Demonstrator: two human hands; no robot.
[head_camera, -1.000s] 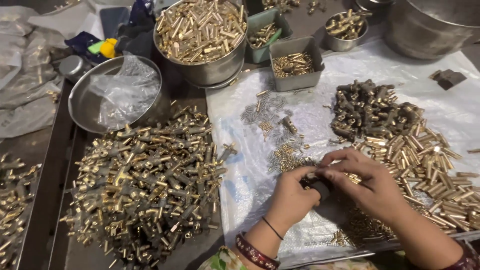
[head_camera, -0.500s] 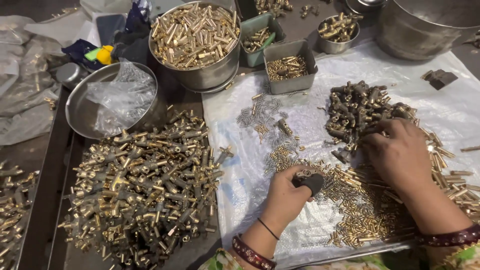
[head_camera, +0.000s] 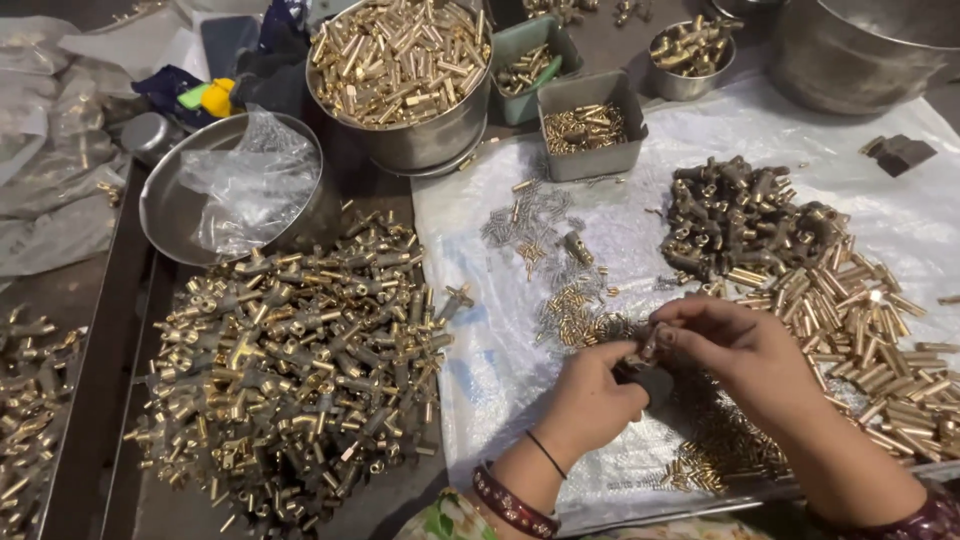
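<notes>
Head view looks down on a worktop near whose front edge both hands meet over a white plastic sheet (head_camera: 620, 230). The left hand (head_camera: 590, 400) has its grip clenched around a small dark block (head_camera: 652, 383), of which only one corner shows. The right hand (head_camera: 745, 350) pinches a tiny brass part (head_camera: 648, 345) between thumb and fingertips, right above that block. Small brass pins (head_camera: 575, 310) lie scattered on the sheet just beyond the hands. Toward the right edge lies a heap of short brass tubes (head_camera: 860, 320), with darker brass fittings (head_camera: 740, 220) behind it. A large pile of cross-shaped brass fittings (head_camera: 290, 360) fills the left side. At the back edge stands a round steel pot of brass pieces (head_camera: 400, 70).
</notes>
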